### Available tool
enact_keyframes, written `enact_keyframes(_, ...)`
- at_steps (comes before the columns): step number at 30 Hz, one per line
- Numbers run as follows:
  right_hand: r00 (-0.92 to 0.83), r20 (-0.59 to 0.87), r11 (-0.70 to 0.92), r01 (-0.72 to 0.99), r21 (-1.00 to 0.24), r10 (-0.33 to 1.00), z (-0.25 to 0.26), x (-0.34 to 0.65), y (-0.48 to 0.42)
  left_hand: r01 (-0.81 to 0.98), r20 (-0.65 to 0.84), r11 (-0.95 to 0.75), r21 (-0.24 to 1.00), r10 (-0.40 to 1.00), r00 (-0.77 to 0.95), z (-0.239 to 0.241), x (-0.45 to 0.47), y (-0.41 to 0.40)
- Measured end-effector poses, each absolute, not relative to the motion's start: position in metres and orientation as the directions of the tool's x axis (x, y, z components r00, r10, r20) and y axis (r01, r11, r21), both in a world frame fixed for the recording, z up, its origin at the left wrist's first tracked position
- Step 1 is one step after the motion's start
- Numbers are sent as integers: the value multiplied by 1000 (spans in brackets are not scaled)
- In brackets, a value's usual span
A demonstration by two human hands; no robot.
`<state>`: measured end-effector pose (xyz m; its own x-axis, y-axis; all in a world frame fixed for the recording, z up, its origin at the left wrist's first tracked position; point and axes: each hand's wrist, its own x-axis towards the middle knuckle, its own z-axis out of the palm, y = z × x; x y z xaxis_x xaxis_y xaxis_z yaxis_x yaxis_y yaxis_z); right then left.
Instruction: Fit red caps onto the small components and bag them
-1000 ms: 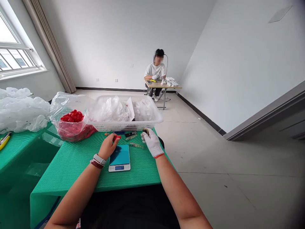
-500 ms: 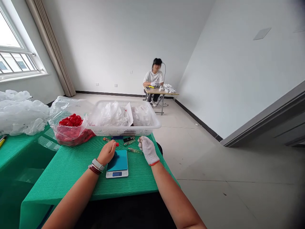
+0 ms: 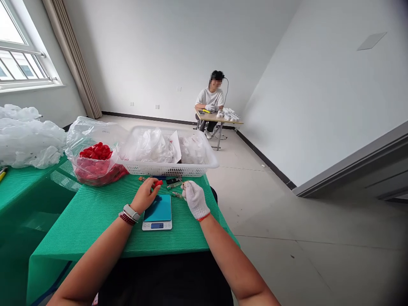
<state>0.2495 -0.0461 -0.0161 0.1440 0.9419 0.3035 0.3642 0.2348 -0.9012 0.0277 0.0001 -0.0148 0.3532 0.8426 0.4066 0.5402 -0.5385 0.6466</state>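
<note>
My left hand (image 3: 145, 196), bare with a watch and a bead bracelet at the wrist, pinches a small red plastic piece (image 3: 158, 183) above the far edge of a digital scale (image 3: 157, 209). The scale has a blue plate, and its display seems to read 0.0. To the right, my right hand (image 3: 194, 199) wears a white knitted glove with a red cuff. Its fingers are curled together; what they hold, if anything, is too small to make out. Just beside them lies a clear slim piece (image 3: 177, 194) on the green cloth (image 3: 105, 216).
Behind the hands stands a white plastic basket (image 3: 165, 170) with filled plastic bags. Left of it, a clear bag (image 3: 95, 168) holds many red pieces. More white bags (image 3: 30, 142) lie far left. A person (image 3: 210, 97) sits at another table (image 3: 207, 117).
My left hand has moved slightly up, its fingers loosening around the red piece so more of it shows. The right hand has shifted a little left. The camera view has tilted slightly.
</note>
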Motion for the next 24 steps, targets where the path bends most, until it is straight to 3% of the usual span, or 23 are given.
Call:
enact_keyframes(15,9,366,308,520,-796,930,-12,244,-55,313,262,-377,872,898,353,-17,32,-4)
enact_keyframes(24,-166,453,421,721,-551,876,-9,243,-55,296,281,-409,863,877,390,-12,36,-9)
